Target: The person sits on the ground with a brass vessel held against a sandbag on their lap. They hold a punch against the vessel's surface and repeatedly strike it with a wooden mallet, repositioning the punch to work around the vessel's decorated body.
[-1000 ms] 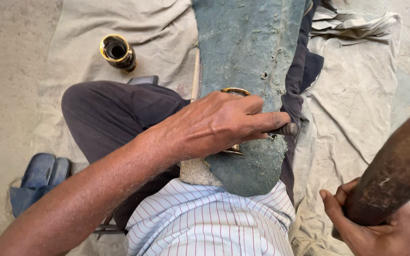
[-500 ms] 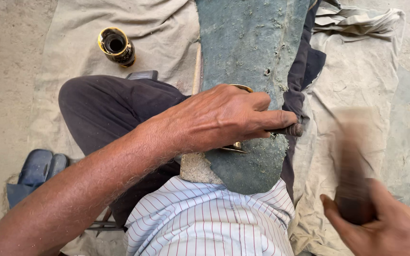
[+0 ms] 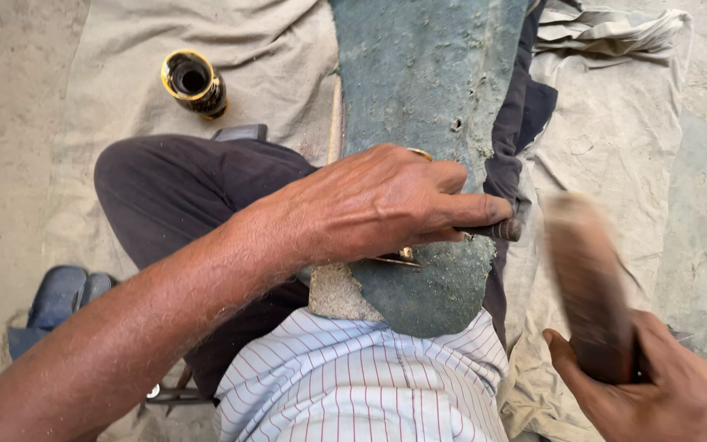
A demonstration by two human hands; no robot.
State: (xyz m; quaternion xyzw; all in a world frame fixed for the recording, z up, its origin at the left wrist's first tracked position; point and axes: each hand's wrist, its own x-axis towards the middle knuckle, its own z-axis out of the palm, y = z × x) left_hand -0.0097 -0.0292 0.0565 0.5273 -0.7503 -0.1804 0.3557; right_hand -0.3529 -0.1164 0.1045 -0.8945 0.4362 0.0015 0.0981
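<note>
Head view: left hand (image 3: pixel 370 205) fingers (image 3: pixel 476 209) pinch chisel (image 3: pixel 505 231) on green slab (image 3: pixel 427 98).

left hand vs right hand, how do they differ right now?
The left hand lies flat on the green slab, fingertips pinching a small dark tool, sharp in view. The right hand is fisted around a wooden mallet, which is motion-blurred. Both are bare.

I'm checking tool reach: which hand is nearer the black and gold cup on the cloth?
Left. The left hand rests on the green slab, right of the cup; the right hand grips a mallet farther off.
</note>
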